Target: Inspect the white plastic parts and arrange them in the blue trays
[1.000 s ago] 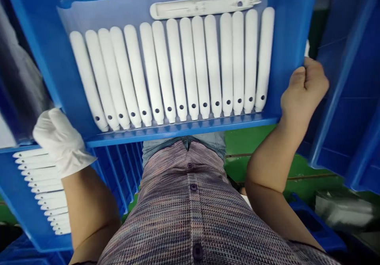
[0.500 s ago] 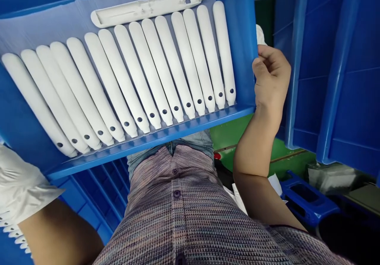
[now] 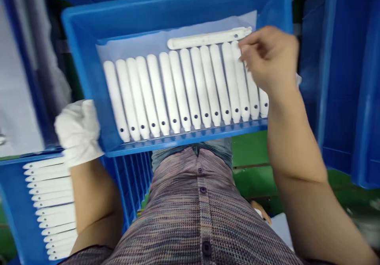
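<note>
A blue plastic bin (image 3: 175,9) stands in front of me, lined with a thin translucent sheet (image 3: 130,45). A row of long white plastic strips (image 3: 190,86), each with a small dark hole near its lower end, lies in it. One more white plastic strip (image 3: 204,40) lies crosswise above the row. My left hand (image 3: 78,132), in a white glove, grips the bin's left wall; its fingertips are partly hidden. Over the row's right end is my bare right hand (image 3: 264,55), slightly blurred, thumb and forefinger a little apart, with nothing visible between them.
At lower left, another blue bin (image 3: 18,205) holds more white strips (image 3: 56,209). Large blue bins (image 3: 341,98) stand upright at the right. The floor (image 3: 252,182) is green. A person's hand (image 3: 261,211) shows low, beside my shirt.
My right hand has left the bin's right wall and moved in over the strips. The view has shifted, so more of the bin and my gloved left hand show.
</note>
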`<state>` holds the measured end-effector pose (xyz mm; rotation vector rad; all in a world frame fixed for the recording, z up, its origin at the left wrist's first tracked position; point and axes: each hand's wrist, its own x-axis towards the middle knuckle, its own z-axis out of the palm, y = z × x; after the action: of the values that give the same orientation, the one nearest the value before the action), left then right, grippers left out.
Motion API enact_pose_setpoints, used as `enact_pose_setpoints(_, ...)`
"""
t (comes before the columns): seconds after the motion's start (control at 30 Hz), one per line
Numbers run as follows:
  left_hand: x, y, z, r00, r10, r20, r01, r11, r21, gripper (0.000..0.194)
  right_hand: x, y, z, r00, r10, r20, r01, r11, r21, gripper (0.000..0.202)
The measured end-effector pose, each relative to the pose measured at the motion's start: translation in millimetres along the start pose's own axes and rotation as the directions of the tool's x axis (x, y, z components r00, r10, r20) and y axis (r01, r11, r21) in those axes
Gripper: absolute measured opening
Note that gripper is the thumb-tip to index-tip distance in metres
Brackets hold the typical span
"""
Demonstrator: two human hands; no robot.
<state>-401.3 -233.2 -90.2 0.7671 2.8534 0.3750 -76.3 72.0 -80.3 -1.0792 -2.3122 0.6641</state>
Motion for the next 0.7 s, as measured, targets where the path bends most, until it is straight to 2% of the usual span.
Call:
enact_pose_setpoints(0.07, 6.7, -3.3, 7.5, 0.999, 0.028, -0.045, -0.031, 0.997, -0.065, 0.045, 30.8, -37.2, 48.1, 0.959, -0.079, 0.271, 0.036, 0.986, 0.162, 0.022)
enact_pose_setpoints(0.13, 10.5, -9.7, 17.5, 0.998, 0.031, -0.054, -0.039, 0.988, -0.152, 0.043, 59.9, -73.7, 103.4, 0.891, -0.195, 0.410, 0.122, 0.972, 0.199, 0.021)
enact_pose_setpoints(0.2, 12.0, -16.2, 26.8, 0.995, 0.047, -0.084, -0.070, 0.953, -0.294, 0.039, 85.1, -107.4, 159.4, 0.845, -0.319, 0.429, 0.228, 0.941, 0.249, 0.020)
enact_pose_setpoints(0.3, 10.8, -19.6, 33.2, 0.991, 0.077, -0.106, -0.116, 0.889, -0.442, 0.038, 109.2, -146.9, 233.1, 0.796, -0.341, 0.500, 0.226, 0.934, 0.278, 0.017)
enact_pose_setpoints(0.33, 10.3, -19.2, 33.5, 0.991, 0.085, -0.100, -0.121, 0.885, -0.450, 0.039, 112.8, -156.0, 253.2, 0.793, -0.316, 0.521, 0.207, 0.944, 0.257, 0.016)
enact_pose_setpoints(0.4, 10.5, -18.1, 33.8, 0.990, 0.096, -0.102, -0.131, 0.892, -0.433, 0.040, 114.6, -168.4, 284.4, 0.820, -0.254, 0.513, 0.170, 0.964, 0.205, 0.017)
enact_pose_setpoints(0.47, 12.3, -18.4, 35.4, 0.987, 0.111, -0.119, -0.149, 0.908, -0.391, 0.042, 113.0, -174.9, 302.5, 0.861, -0.223, 0.457, 0.161, 0.972, 0.171, 0.019)
enact_pose_setpoints(0.53, 14.6, -20.6, 38.2, 0.983, 0.131, -0.129, -0.168, 0.920, -0.355, 0.046, 112.7, -179.2, 307.4, 0.881, -0.205, 0.427, 0.170, 0.978, 0.120, 0.021)
enact_pose_setpoints(0.6, 16.6, -22.6, 39.6, 0.979, 0.152, -0.137, -0.192, 0.915, -0.355, 0.048, 115.6, -186.0, 300.0, 0.871, -0.159, 0.464, 0.158, 0.987, 0.042, 0.024)
enact_pose_setpoints(0.7, 19.3, -19.1, 34.7, 0.947, 0.222, -0.232, -0.302, 0.863, -0.406, 0.056, 118.6, -208.4, 268.3, 0.845, -0.113, 0.523, 0.135, 0.991, -0.004, 0.028)
